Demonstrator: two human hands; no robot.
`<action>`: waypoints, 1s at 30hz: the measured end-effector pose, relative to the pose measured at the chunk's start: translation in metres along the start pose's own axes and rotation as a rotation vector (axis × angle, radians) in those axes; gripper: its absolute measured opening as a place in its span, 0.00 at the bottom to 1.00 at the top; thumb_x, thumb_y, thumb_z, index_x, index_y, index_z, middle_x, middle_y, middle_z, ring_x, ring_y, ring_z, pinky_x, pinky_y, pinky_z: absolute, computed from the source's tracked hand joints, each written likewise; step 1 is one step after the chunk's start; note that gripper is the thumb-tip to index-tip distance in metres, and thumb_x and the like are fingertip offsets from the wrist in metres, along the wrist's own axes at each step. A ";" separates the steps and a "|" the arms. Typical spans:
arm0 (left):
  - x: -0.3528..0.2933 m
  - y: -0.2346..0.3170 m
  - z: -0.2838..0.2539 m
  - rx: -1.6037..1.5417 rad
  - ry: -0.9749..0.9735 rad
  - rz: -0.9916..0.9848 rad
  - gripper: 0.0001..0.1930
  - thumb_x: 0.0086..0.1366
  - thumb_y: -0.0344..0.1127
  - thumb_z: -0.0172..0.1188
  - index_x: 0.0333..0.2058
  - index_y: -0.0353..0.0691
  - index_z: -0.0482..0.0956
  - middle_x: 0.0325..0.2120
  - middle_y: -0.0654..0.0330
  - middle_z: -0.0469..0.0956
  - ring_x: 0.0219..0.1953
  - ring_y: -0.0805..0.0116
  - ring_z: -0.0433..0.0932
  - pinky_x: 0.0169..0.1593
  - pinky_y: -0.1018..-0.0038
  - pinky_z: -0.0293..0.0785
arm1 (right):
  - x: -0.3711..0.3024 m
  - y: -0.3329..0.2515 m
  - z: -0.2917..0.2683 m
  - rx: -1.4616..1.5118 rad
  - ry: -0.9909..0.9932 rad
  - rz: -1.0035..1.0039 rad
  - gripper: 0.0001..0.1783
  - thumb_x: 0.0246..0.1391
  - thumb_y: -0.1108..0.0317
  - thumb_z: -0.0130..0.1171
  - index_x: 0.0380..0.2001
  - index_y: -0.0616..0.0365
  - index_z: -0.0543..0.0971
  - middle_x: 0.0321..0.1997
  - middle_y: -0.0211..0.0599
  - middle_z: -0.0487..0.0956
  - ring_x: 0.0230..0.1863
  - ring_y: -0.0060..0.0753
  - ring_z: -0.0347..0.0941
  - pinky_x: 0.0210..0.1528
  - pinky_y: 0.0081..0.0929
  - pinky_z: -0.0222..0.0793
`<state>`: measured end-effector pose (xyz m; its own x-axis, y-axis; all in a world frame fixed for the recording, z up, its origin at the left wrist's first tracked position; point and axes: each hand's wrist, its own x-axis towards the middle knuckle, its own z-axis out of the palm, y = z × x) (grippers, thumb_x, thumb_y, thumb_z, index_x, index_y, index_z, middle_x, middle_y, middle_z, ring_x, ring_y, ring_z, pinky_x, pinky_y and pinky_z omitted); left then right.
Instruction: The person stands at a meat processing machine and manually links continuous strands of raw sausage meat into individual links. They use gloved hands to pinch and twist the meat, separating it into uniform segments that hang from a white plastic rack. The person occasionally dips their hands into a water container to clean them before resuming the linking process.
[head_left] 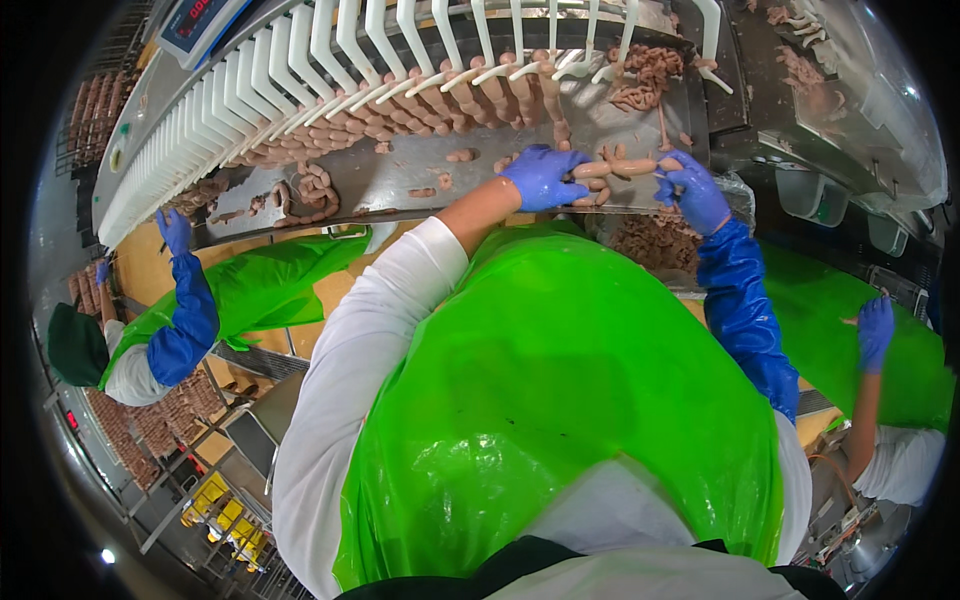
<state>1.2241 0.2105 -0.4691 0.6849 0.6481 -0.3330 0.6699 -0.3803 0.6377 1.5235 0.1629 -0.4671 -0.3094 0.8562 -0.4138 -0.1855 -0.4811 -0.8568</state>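
A short string of pale pink sausage links (625, 168) stretches between my two hands, just above the near edge of the metal tray (400, 185). My left hand (543, 178), in a blue glove, is closed around its left end, where more links bunch below the fingers. At the other end, the fingertips of my gloved right hand (695, 192) pinch the string. Beyond my hands, rows of linked sausages (480, 105) hang from white hooks (350, 50). A thin strand runs up from near my right hand towards a heap of links (648, 75).
Loose links (316, 192) and scraps lie on the tray. Below its near edge, by my right wrist, sits a bin of meat scraps (655, 242). Co-workers' gloved hands (174, 230) show at far left and far right (876, 325). A digital scale (195, 25) stands at upper left.
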 end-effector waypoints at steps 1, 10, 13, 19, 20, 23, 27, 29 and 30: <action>-0.002 -0.008 0.003 0.037 0.034 -0.009 0.26 0.60 0.55 0.60 0.52 0.48 0.74 0.40 0.51 0.81 0.47 0.48 0.77 0.56 0.52 0.66 | -0.002 -0.002 -0.007 0.029 0.028 -0.006 0.11 0.61 0.61 0.53 0.37 0.58 0.74 0.25 0.28 0.71 0.24 0.22 0.67 0.32 0.22 0.68; -0.016 -0.021 -0.017 0.526 0.343 -0.003 0.15 0.56 0.39 0.59 0.43 0.53 0.79 0.35 0.60 0.80 0.48 0.59 0.76 0.60 0.48 0.57 | -0.025 0.015 -0.099 0.165 0.300 -0.084 0.08 0.58 0.70 0.50 0.40 0.58 0.73 0.27 0.27 0.69 0.27 0.20 0.64 0.34 0.23 0.68; -0.011 -0.033 -0.020 0.585 0.503 0.045 0.16 0.55 0.36 0.61 0.45 0.49 0.78 0.37 0.60 0.81 0.45 0.56 0.78 0.52 0.56 0.67 | -0.034 0.024 -0.127 0.222 0.332 -0.059 0.12 0.55 0.72 0.50 0.44 0.58 0.73 0.30 0.26 0.70 0.28 0.20 0.65 0.37 0.24 0.69; 0.001 -0.026 -0.040 0.622 0.394 -0.047 0.12 0.58 0.31 0.53 0.42 0.44 0.78 0.38 0.55 0.79 0.42 0.52 0.78 0.40 0.58 0.74 | -0.052 0.028 -0.148 0.221 0.526 -0.052 0.14 0.57 0.70 0.50 0.46 0.57 0.73 0.34 0.27 0.73 0.32 0.19 0.69 0.40 0.26 0.72; 0.003 -0.023 -0.041 0.650 0.410 -0.031 0.13 0.58 0.31 0.54 0.42 0.44 0.77 0.38 0.56 0.79 0.42 0.52 0.78 0.40 0.58 0.75 | -0.054 0.031 -0.154 0.197 0.544 -0.053 0.14 0.57 0.70 0.50 0.47 0.56 0.73 0.35 0.28 0.73 0.32 0.19 0.69 0.40 0.26 0.72; 0.008 -0.009 -0.044 0.748 0.422 0.029 0.14 0.57 0.31 0.57 0.44 0.45 0.76 0.37 0.55 0.80 0.40 0.51 0.79 0.40 0.58 0.76 | -0.059 0.038 -0.168 0.114 0.483 -0.060 0.13 0.58 0.68 0.52 0.46 0.55 0.74 0.33 0.28 0.74 0.30 0.19 0.70 0.38 0.24 0.71; 0.005 0.012 -0.039 0.510 0.218 0.035 0.12 0.62 0.37 0.57 0.45 0.45 0.76 0.35 0.53 0.80 0.39 0.52 0.80 0.41 0.60 0.77 | -0.057 0.008 -0.133 -0.259 0.374 -0.045 0.10 0.57 0.68 0.53 0.41 0.57 0.76 0.27 0.27 0.73 0.27 0.19 0.69 0.35 0.22 0.69; 0.009 0.022 -0.036 0.207 0.133 0.036 0.13 0.66 0.41 0.57 0.46 0.45 0.75 0.34 0.53 0.80 0.37 0.55 0.81 0.40 0.63 0.77 | -0.052 -0.006 -0.114 -0.364 0.251 -0.104 0.09 0.56 0.68 0.54 0.38 0.58 0.77 0.25 0.26 0.72 0.26 0.19 0.68 0.33 0.21 0.67; 0.013 0.029 -0.036 0.061 0.127 0.058 0.13 0.67 0.43 0.56 0.46 0.44 0.74 0.34 0.54 0.81 0.36 0.58 0.81 0.39 0.65 0.77 | -0.050 -0.015 -0.098 -0.413 0.260 -0.112 0.09 0.55 0.69 0.53 0.38 0.60 0.77 0.26 0.26 0.72 0.26 0.19 0.67 0.33 0.22 0.67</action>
<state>1.2420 0.2321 -0.4297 0.6836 0.7007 -0.2043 0.6493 -0.4560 0.6087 1.6336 0.1453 -0.4637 -0.0561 0.9420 -0.3308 0.1965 -0.3144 -0.9287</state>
